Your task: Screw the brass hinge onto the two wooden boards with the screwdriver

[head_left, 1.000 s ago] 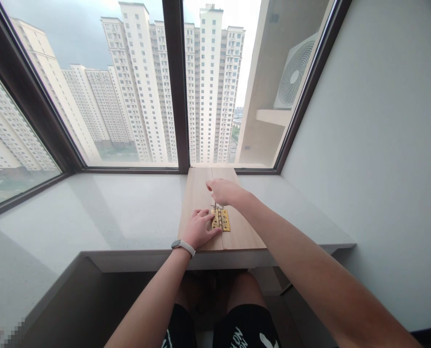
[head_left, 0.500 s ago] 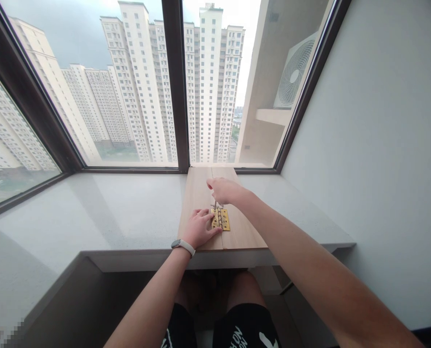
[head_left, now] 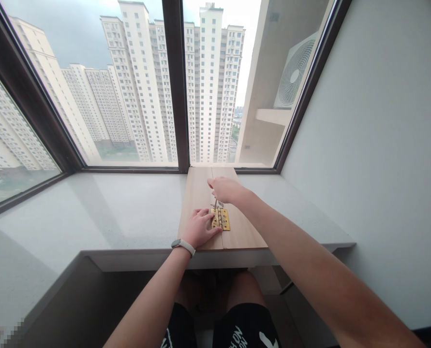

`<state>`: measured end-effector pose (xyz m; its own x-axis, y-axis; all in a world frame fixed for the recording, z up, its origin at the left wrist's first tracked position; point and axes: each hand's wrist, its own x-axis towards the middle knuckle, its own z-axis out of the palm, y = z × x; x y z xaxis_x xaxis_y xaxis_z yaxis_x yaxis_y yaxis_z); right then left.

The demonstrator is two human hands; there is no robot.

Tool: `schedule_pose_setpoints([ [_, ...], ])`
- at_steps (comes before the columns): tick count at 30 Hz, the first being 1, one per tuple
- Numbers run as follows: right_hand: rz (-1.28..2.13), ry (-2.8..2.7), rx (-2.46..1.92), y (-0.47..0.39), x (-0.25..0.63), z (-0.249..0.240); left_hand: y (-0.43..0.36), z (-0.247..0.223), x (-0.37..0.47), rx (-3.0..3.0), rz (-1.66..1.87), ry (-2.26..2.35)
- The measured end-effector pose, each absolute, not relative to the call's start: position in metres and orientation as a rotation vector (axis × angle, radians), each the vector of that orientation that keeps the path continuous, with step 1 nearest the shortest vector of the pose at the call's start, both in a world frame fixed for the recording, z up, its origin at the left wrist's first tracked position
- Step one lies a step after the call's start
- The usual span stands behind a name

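A gold butt hinge point(head_left: 225, 220) lies opened flat across the seam between two pale wooden boards point(head_left: 242, 232). My left hand point(head_left: 200, 228), fingers spread, presses on the hinge's left leaf and on the board beside it. Above the far end of that leaf, my right hand point(head_left: 227, 190) is closed round a screwdriver point(head_left: 215, 204); only its thin shaft shows, pointing down at the hinge, and the handle is hidden in the fist. Several small screws point(head_left: 220, 204) lie on the boards just beyond the hinge.
The boards rest on a white windowsill counter point(head_left: 135, 208), reaching from its front edge to the dark window frame point(head_left: 179, 96). A white wall point(head_left: 382, 145) stands on the right. My legs are under the counter's front edge.
Both hands stay almost in the same place. My right fist has shifted only very slightly, with the screwdriver still over the hinge's left leaf.
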<state>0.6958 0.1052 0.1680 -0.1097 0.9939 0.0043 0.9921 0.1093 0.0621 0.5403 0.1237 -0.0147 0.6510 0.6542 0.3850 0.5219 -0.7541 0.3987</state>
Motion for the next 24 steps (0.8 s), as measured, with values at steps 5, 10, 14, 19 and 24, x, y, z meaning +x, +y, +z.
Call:
schedule_pose_setpoints([
  [5,0.049,2.294,2.055,0.1049,0.6957,0.1674,0.1236,-0.0147,0.5399,2.617,0.761,0.948],
  [10,-0.009,2.291,2.065,0.1049,0.6950,0.1685,0.1241,-0.0154,0.5399,2.618,0.770,0.941],
  [14,0.083,2.277,2.074,0.1068,0.6962,0.1655,0.1241,-0.0148,0.5400,2.621,0.764,0.948],
  [19,0.077,2.281,2.060,0.1037,0.6962,0.1664,0.1235,-0.0134,0.5395,2.612,0.753,0.950],
  [24,-0.053,2.278,2.067,0.0998,0.6937,0.1722,0.1231,-0.0129,0.5395,2.599,0.755,0.941],
])
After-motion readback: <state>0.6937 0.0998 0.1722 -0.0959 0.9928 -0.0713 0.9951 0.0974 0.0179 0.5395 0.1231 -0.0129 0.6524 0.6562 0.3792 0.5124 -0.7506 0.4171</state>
